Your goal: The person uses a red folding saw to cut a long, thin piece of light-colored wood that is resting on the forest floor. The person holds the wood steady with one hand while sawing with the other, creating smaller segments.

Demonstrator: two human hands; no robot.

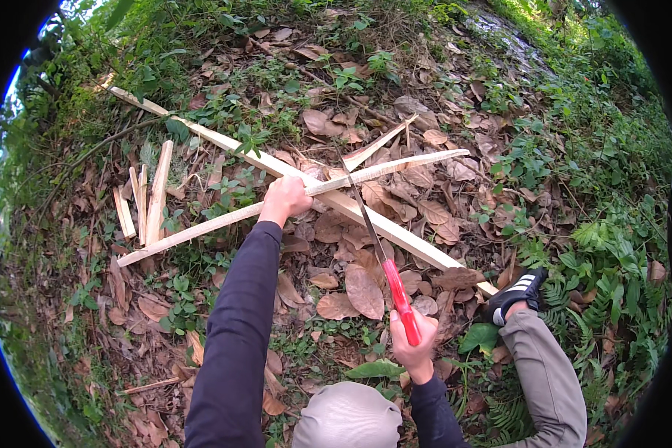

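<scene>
My left hand (286, 199) is closed around a long, rough wooden strip (224, 219), gripping it near its middle. This strip lies across a longer, straight wooden beam (407, 237), and the two cross just right of my left hand. In my right hand (415, 336) is a handsaw (397, 287) with a red handle. Its thin dark blade (365, 215) points away from me and meets the strip to the right of the crossing. Whether the teeth have cut into the wood is too small to tell.
Several short wood offcuts (157, 196) lie at the left. Beyond the blade is a split piece of wood (381, 143). My right shoe (518, 295) is at the beam's near end. Dry leaves (364, 291) and green plants (612, 246) cover the sloping ground.
</scene>
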